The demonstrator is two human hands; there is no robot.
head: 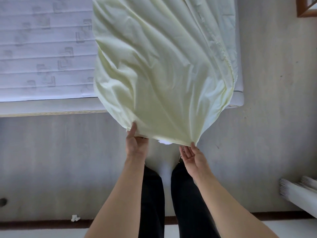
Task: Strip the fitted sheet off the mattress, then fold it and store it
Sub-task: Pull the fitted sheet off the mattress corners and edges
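Across the bare mattress the pale fitted sheet runs lengthwise away from the person, its near edge hanging past the mattress over the floor. Left hand pinches that edge, thumb on top; right hand pinches it too, other fingers spread.

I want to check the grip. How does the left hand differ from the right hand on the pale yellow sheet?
The left hand grips the pale yellow sheet edge, thumb on top; the right hand pinches one corner, other fingers spread, palm up. Left sits higher in frame. Both hold the near edge.
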